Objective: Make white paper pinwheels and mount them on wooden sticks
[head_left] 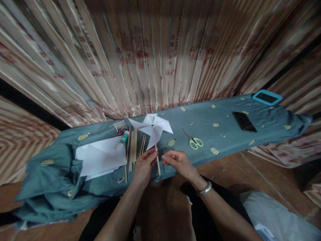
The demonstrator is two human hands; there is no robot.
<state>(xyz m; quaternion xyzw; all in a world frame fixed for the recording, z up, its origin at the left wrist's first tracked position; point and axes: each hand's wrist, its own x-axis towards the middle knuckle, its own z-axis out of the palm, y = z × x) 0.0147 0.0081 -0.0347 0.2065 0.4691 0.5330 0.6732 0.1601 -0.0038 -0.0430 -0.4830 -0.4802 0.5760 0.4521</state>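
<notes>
A white paper pinwheel [154, 130] with a small metal pin at its centre is fixed to a thin wooden stick [158, 165]. My left hand [144, 164] grips that stick just below the paper blades, thumb and fingers closed round it. Just right of the stick, my right hand [180, 163] has its fingers curled and the thumb near the fingertips; whether anything small is between them I cannot make out. Several loose wooden sticks [132, 147] lie left of the pinwheel, beside a green and white glue stick [123, 137].
A stack of white paper [102, 157] lies on the left of the cloth-covered table [163, 170]. Behind the glue stick is a small box of pins [121, 129]. Green-handled scissors [195, 142], a dark phone [244, 122] and a blue-framed device [267, 97] lie to the right. Curtains hang behind.
</notes>
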